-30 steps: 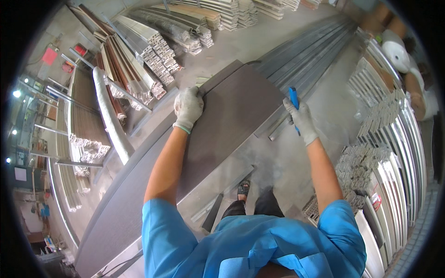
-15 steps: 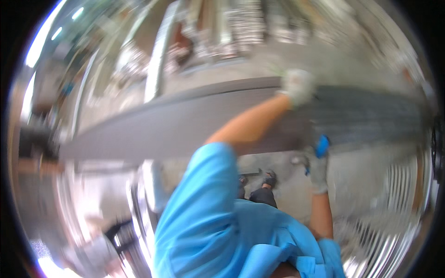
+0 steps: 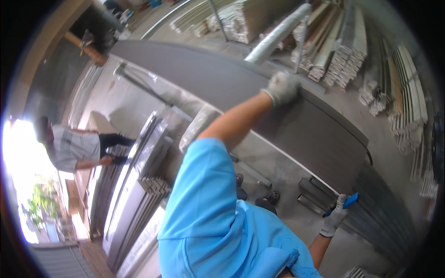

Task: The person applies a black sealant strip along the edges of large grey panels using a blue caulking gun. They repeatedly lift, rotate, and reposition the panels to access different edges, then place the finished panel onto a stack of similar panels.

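Observation:
A long dark grey-brown panel (image 3: pixel 204 74) runs from the upper left to the lower right in front of me, with a pale strip along its near edge. My left hand (image 3: pixel 283 88), in a pale work glove, is closed at the panel's far edge; its fingertips are partly hidden. Beside the near edge, towards the right end, my gloved right hand (image 3: pixel 334 220) is wrapped round a blue and black hand tool (image 3: pixel 351 199) whose exact kind I cannot make out. Beneath the panel, metal support bars (image 3: pixel 143 85) show.
Stacked long profiles (image 3: pixel 345 65) lie beyond the panel at the far right. Wrapped bundles (image 3: pixel 139 180) stand at the left, where a person (image 3: pixel 76 146) in a light shirt is near them. Dark ribbed lengths (image 3: pixel 382 213) lie at right. A wrapped roll (image 3: pixel 278 34) leans behind.
My view has turned, so the panel now slants down to the right. My left hand stays at its far edge; my right hand appears lower, with the blue tool still in it.

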